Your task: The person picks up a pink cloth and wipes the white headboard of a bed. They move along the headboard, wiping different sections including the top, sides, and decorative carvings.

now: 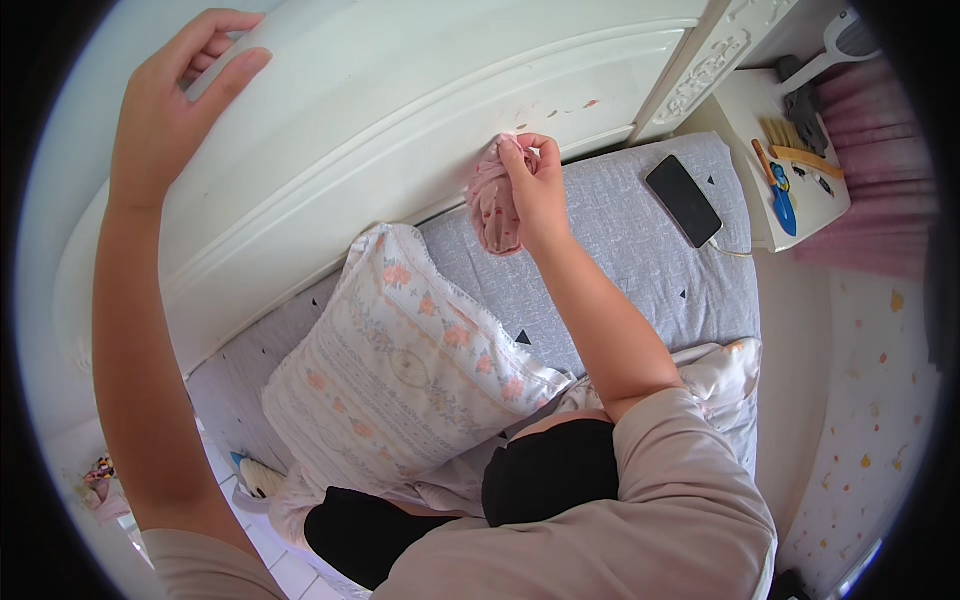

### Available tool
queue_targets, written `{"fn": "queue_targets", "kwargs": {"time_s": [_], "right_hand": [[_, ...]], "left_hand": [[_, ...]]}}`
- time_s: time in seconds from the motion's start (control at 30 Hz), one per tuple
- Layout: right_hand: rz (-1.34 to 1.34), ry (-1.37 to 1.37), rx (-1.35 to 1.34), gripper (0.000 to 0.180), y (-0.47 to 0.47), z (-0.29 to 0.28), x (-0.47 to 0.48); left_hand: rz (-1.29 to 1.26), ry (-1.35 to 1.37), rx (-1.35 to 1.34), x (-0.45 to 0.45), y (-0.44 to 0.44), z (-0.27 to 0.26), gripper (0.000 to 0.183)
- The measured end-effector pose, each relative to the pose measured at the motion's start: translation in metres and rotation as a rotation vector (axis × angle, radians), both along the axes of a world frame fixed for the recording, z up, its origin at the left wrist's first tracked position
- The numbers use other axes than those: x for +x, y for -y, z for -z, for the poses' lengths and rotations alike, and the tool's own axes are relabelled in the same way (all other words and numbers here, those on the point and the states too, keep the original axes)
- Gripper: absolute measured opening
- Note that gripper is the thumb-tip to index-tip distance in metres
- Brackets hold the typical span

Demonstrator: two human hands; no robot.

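Observation:
With bunched pink patterned cloth [495, 202] pinched between its thumb and fingers, my right hand [538, 180] is at the lower panel of the white headboard [390, 142]. A few brownish marks show on the panel just above and right of that hand. My left hand [187, 90] rests at the headboard's top edge, thumb and fingers apart, with nothing seen in it. Below the headboard, a floral pillow [405, 360] lies slanted on the grey bed sheet [622, 255].
A dark-screened smartphone [683, 201] with a cable lies on the bed's right part. The white nightstand [739, 112] holds a wooden-handled brush [806, 160], a blue trowel [782, 206], dark cloth and a white hand mirror [832, 52]. A pink curtain [870, 165] hangs beyond it.

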State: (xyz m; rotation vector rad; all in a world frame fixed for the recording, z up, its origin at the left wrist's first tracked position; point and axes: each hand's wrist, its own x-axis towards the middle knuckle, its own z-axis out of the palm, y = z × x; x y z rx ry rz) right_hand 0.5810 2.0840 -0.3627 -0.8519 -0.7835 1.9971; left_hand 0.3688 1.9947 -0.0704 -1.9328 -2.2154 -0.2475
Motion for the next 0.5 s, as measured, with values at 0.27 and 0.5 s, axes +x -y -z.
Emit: {"fn": "queue_targets", "kwargs": {"time_s": [0.27, 0.5], "right_hand": [[-0.004, -0.043, -0.080, 0.022, -0.001, -0.020, -0.001], [0.061, 0.020, 0.014, 0.022, -0.002, -0.030, -0.001]], "left_hand": [[0.000, 0.067, 0.008, -0.002, 0.002, 0.002, 0.028], [-0.013, 0.022, -0.011, -0.004, 0.003, 0.000, 0.027]]}}
